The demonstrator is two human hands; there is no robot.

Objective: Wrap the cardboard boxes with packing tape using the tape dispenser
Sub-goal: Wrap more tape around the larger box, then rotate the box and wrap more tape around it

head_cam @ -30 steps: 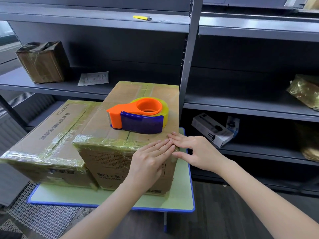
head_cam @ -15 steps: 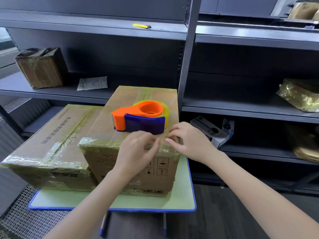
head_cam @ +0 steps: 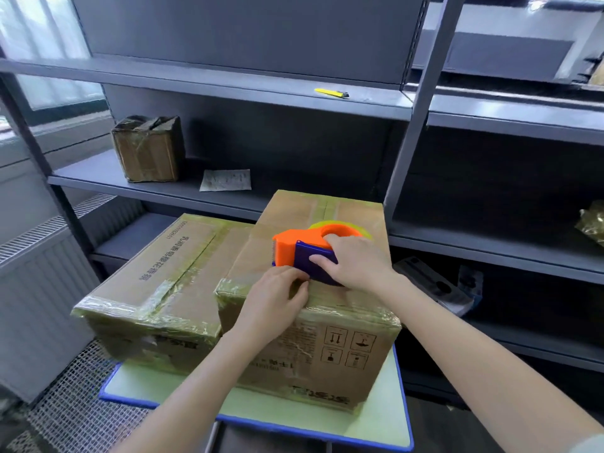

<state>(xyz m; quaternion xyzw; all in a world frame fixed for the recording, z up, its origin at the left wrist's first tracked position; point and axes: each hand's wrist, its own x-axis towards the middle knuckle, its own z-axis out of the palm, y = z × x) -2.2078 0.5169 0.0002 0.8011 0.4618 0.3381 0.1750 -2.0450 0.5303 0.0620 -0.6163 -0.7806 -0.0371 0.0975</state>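
An orange and purple tape dispenser (head_cam: 285,248) with a yellowish roll sits on top of the right cardboard box (head_cam: 327,348), around the middle of the lid and a little toward its near edge. The right hand (head_cam: 358,261) grasps the dispenser from the right, with one finger hooked over the orange ring and the others wrapped across the purple side. The left hand (head_cam: 277,302) lies over the box's near top edge. Its fingers are curled up against the low near side of the dispenser, but it is not clear whether they pinch a tape end or only touch the plastic. This box stands on the right side of the small table (head_cam: 397,416), close to its front right corner. The left cardboard box (head_cam: 157,276), which is lower, touches it and overhangs the table's left edge. Both show glossy tape along their seams and edges. Behind, grey shelves (head_cam: 228,76) carry a small taped box (head_cam: 148,148), a sheet of paper (head_cam: 225,179) and a yellow cutter (head_cam: 331,93).
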